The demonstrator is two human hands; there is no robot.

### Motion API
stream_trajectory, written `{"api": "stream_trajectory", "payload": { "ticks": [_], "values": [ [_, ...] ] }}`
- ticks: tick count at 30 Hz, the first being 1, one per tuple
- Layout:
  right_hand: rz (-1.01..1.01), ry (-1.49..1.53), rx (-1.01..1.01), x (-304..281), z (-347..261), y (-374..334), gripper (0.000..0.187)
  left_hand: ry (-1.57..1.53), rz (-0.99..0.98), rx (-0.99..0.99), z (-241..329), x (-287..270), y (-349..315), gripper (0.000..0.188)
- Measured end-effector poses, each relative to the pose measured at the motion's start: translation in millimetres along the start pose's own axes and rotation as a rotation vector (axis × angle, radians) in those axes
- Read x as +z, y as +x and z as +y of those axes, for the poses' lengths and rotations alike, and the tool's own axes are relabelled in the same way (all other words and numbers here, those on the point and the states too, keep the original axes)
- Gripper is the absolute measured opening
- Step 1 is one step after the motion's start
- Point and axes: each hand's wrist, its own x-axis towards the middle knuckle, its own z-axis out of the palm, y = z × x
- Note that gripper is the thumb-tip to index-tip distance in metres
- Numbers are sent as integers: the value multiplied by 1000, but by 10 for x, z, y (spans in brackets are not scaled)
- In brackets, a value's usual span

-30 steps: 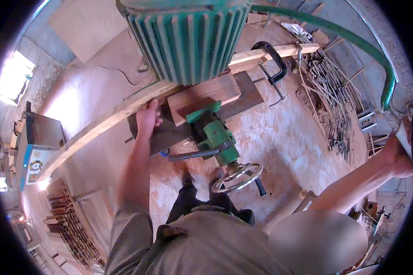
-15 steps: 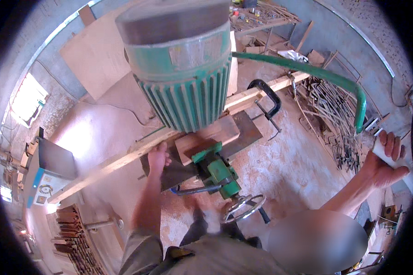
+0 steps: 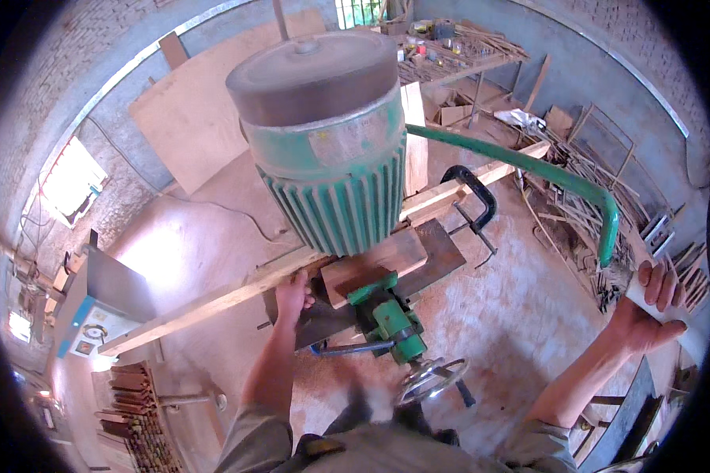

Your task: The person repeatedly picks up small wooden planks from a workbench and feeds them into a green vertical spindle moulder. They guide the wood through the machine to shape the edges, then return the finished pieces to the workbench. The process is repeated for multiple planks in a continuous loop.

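Note:
My left hand point(image 3: 293, 297) is at the near edge of a long wooden beam point(image 3: 205, 303), its fingers curled, left of a wooden block point(image 3: 375, 268). What lies inside those fingers is hidden. The block rests on a dark metal table point(image 3: 442, 244), pressed by the jaw of a green screw clamp point(image 3: 394, 323) with a metal handwheel point(image 3: 434, 381). Above it stands a green ribbed motor point(image 3: 335, 197), covering the block's far side. Out to the right, my right hand point(image 3: 647, 315) is closed around a white object point(image 3: 664, 306) of unclear kind, near the end of a green bent lever point(image 3: 560, 162).
A black C-clamp point(image 3: 481, 197) grips the beam right of the motor. Metal rods point(image 3: 564, 189) are heaped at the far right. A grey cabinet point(image 3: 106, 296) stands left, stacked wood pieces point(image 3: 138, 410) nearer. Behind is a cluttered workbench point(image 3: 469, 67).
The whole view has shifted, so the motor and clamp sit lower and further right in the picture. Both hands keep nearly the same places by the machine.

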Motion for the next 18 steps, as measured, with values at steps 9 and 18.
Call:
{"api": "stream_trajectory", "payload": {
  "ticks": [9, 18],
  "values": [
    [82, -9, -6, -158, -36, -161, 44, -56, -58, -61, 11, 13, 8, 24],
    [104, -65, -20, -340, -118, -301, 45, 67, -19, -30, 10, 11, -4, 33]
  ]
}}
